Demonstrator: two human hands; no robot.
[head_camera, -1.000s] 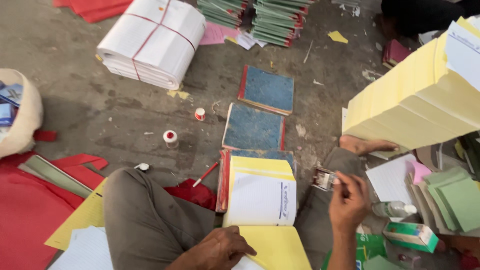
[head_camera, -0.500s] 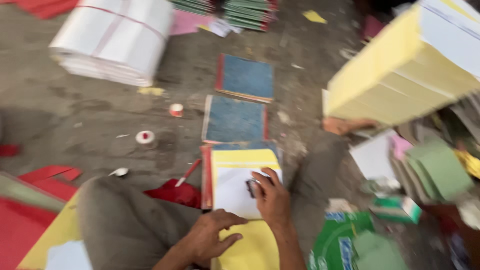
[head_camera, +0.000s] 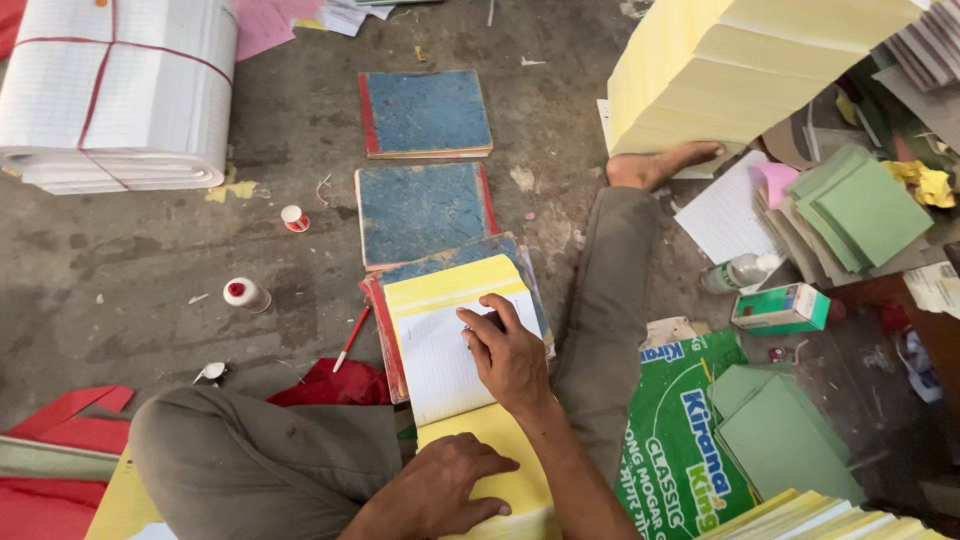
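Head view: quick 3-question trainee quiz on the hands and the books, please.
1. True or false: the right hand rests on the white lined page of the open book.
2. Which is under the left hand? A) yellow paper sheet B) green cardboard box C) red pen
3. Fill in: the two closed blue-covered books with red spines lie on the ______ floor, beyond the open book.

Key: 1 true; 2 A; 3 grey concrete. The right hand's fingers seem to press something small and dark; it is too hidden to tell what.
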